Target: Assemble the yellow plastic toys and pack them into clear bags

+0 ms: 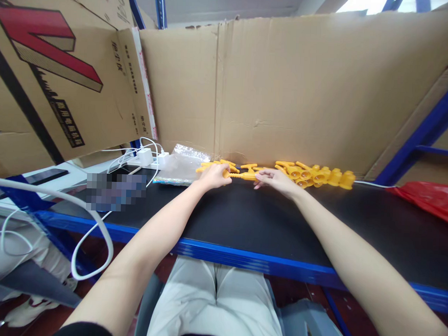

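Both my arms reach across a black shelf top (244, 222) to its back edge. My left hand (216, 176) is curled round one end of a yellow plastic piece (243, 175). At the other end of that piece, my right hand (277, 179) pinches it with bent fingers. More yellow plastic parts (315, 175) lie in a row just right of my right hand, against the cardboard wall. A few yellow parts (218, 164) also poke out behind my left hand.
A crinkled clear plastic bag (180, 165) lies left of my left hand. White chargers and cables (145, 157) sit at the back left, a dark phone (47, 175) further left. Cardboard (286, 82) walls the back. A red bag (428, 198) lies at the right.
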{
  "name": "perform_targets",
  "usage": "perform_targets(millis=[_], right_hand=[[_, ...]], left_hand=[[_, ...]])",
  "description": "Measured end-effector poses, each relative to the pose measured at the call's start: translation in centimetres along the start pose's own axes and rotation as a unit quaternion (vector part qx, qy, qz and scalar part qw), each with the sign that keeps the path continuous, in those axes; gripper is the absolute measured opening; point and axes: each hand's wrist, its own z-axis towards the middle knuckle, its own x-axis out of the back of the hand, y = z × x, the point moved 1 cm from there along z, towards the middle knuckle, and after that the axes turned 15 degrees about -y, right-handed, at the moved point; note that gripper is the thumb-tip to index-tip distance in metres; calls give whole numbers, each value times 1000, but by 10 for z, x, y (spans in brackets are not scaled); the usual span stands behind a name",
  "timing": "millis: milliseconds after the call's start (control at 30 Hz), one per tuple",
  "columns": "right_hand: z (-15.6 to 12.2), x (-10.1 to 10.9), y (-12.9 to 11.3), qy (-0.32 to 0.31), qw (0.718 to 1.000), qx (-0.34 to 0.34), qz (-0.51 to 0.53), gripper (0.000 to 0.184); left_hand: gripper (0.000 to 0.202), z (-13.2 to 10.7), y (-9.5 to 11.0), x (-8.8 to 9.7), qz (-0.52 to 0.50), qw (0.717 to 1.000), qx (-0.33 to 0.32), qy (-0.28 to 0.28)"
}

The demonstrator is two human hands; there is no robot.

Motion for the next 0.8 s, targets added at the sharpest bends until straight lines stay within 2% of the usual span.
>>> perform_targets(millis=[167, 267, 367, 533, 800], right_hand=[[3, -1, 4, 1, 1000, -4, 12, 28], [5, -3, 6, -16, 1000, -10, 11, 33], [4, -3, 5, -22, 1000, 3, -12, 40], [4, 0, 5, -28, 999, 29, -26, 35], [4, 1, 8, -38, 998, 48, -10, 41]], left_hand=[[30, 0, -1, 0, 10, 1000, -1, 1], [30, 1, -1, 0, 13, 1000, 5, 1], [31, 2, -1, -1, 9, 1000, 10, 1], [30, 2, -2, -1, 6, 1000, -6, 11], [30, 0, -3, -1, 7, 1000, -16, 26]])
